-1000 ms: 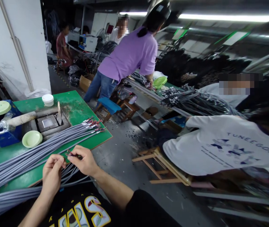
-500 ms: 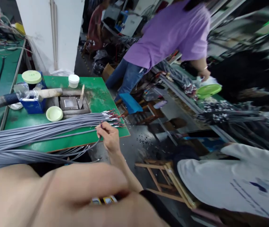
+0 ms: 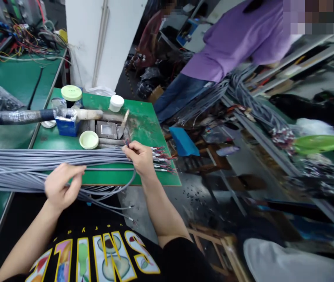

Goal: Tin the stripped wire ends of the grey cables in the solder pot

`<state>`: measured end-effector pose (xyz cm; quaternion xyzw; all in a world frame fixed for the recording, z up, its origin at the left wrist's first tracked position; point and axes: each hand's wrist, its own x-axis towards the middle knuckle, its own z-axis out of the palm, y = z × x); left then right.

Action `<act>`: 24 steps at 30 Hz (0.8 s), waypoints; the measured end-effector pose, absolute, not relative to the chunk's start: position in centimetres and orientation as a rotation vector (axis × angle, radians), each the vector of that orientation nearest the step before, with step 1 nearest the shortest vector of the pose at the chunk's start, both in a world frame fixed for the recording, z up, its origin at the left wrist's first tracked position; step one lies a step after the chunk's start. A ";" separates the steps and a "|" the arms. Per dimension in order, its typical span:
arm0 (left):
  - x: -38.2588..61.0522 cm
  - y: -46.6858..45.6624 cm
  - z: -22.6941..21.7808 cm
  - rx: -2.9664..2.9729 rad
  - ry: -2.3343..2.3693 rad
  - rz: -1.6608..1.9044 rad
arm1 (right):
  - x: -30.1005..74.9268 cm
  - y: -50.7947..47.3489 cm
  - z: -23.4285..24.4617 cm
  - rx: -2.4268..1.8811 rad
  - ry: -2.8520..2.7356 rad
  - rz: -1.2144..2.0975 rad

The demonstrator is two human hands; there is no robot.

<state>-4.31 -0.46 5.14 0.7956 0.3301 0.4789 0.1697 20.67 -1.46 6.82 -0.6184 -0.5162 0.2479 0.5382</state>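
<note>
My right hand [image 3: 141, 158] pinches a grey cable near its end, with dark wire tips showing above the fingertips. The held cable [image 3: 132, 179] curves down from the hand and back left, below the table edge. My left hand [image 3: 63, 185] is closed, thumb and index finger close together, over the grey cables at the front of the table; what it grips, if anything, is hidden. Beneath and behind both hands lies a bundle of grey cables [image 3: 52, 156]. Its stripped red and dark wire ends [image 3: 165, 156] point right.
On the green table [image 3: 146, 121] stand a metal solder pot [image 3: 107, 129] with a scraper [image 3: 123, 124], a pale green dish [image 3: 88, 140], a white tub [image 3: 116, 103] and a blue box [image 3: 68, 124] with a hose [image 3: 17, 116]. A person in purple [image 3: 231, 43] stands beyond.
My left arm has dropped from across the near view, and its hand is now over the cables. My right hand has lifted the cable end toward the solder pot. The view has shifted right.
</note>
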 end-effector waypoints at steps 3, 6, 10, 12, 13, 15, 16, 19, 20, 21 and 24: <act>-3.6 1.0 2.4 2.315 0.930 1.368 | 20.3 1.3 7.5 -1.516 -1.395 0.584; -3.0 1.8 0.5 2.379 0.925 1.266 | 19.3 4.5 8.1 -1.611 -1.606 0.596; -3.1 1.8 -0.1 2.391 0.920 1.224 | 17.2 8.0 8.3 -1.794 -1.919 0.568; -3.2 1.7 -0.2 2.380 0.925 1.222 | 16.1 9.1 8.2 -1.885 -2.072 0.518; -3.2 1.6 -0.2 2.372 0.925 1.225 | 15.6 9.6 8.1 -1.929 -2.139 0.493; -3.2 1.6 -0.3 2.354 0.921 1.234 | 14.7 10.1 8.0 -2.006 -2.245 0.455; -3.2 1.6 -0.3 2.347 0.918 1.242 | 14.3 10.3 8.0 -2.036 -2.286 0.441; -3.1 1.6 -0.3 2.328 0.914 1.265 | 13.6 10.5 8.0 -2.103 -2.366 0.416; -3.1 1.6 -0.3 2.323 0.917 1.271 | 13.4 10.6 8.0 -2.118 -2.384 0.416; -3.0 1.5 -0.3 2.319 0.919 1.276 | 13.3 10.6 8.0 -2.130 -2.397 0.417; -3.0 1.5 -0.2 2.307 0.929 1.276 | 13.1 10.6 7.9 -2.151 -2.419 0.424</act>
